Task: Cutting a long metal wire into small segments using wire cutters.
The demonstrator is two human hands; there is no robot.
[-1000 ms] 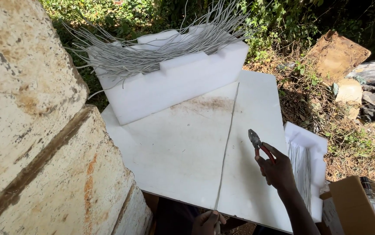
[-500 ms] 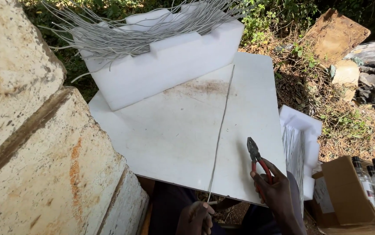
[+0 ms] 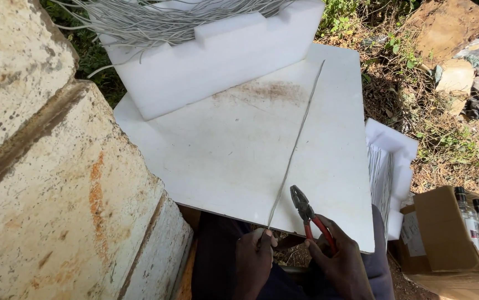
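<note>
Head view: your left hand pinches the near end of a long grey wire just past the near edge of the white board, the wire lying straight across to the far right corner, while your right hand is wrapped round the red handles of the pliers, jaws near shut on nothing, resting on the board just beside the wire. In my judgement, keep the wire taut and flat, and open the jaws squarely across it, clear of your left fingers.

Single head-worn view, looking steeply down and forward, close over white board on lap; ground and foliage beyond. No second view.
</note>
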